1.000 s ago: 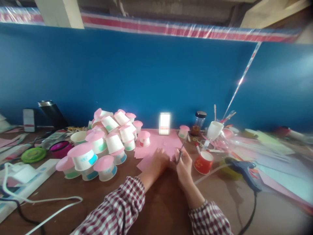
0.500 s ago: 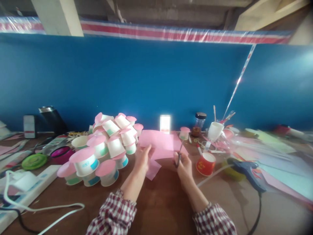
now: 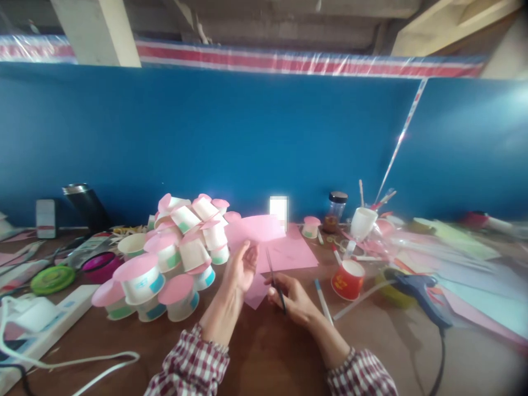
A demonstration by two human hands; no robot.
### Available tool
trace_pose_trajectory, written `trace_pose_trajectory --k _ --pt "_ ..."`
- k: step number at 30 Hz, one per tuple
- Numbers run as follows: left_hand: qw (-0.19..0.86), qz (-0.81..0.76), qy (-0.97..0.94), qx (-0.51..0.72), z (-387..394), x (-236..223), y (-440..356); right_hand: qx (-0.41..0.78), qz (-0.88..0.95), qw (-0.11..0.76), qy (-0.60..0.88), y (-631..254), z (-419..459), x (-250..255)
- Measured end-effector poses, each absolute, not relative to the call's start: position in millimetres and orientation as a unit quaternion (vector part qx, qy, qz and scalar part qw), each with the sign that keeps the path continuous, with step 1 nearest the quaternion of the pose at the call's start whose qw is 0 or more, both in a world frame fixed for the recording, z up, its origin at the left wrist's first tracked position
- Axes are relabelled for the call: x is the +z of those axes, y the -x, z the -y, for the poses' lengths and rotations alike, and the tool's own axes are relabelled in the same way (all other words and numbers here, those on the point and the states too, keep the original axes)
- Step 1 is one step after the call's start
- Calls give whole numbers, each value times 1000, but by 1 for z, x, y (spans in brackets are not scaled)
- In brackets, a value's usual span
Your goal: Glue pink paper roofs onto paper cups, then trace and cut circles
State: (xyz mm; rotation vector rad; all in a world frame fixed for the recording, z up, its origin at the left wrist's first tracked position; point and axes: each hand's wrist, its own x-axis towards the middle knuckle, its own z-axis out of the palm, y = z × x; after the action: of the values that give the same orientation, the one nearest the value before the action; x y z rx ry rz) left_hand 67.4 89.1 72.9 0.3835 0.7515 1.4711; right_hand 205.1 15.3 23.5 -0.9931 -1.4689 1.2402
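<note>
My left hand (image 3: pixel 242 267) holds up a sheet of pink paper (image 3: pixel 253 231) by its lower edge, fingers pinched on it. My right hand (image 3: pixel 291 300) grips a pair of scissors (image 3: pixel 274 278), whose blades point up toward the sheet. More pink paper (image 3: pixel 289 253) lies flat on the brown table behind both hands. A heap of white paper cups with pink round tops (image 3: pixel 173 253) sits just left of my left hand.
A red paper cup (image 3: pixel 347 279) and a pen (image 3: pixel 323 301) lie right of my right hand. A blue glue gun (image 3: pixel 416 289) with its cord, a jar (image 3: pixel 336 212), a white cup of sticks (image 3: pixel 363 220) and coloured paper sheets (image 3: pixel 466 258) fill the right. A power strip (image 3: pixel 45 316), magenta bowl (image 3: pixel 101 265) and green disc (image 3: pixel 53 278) sit left.
My left hand has lifted a pink sheet off the table and holds it upright. My right hand moved left and toward me with the scissors, bringing the blades near the sheet.
</note>
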Motion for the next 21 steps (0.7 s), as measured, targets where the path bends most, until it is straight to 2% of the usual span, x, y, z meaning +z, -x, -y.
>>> trace_pose_trajectory --k 8,21 --pt "679 -367 -220 597 -73 45 -84 460 587 519 418 -211 -17 36" --pt "634 -442 -278 571 -80 34 -76 420 604 498 459 -214 -18 30"
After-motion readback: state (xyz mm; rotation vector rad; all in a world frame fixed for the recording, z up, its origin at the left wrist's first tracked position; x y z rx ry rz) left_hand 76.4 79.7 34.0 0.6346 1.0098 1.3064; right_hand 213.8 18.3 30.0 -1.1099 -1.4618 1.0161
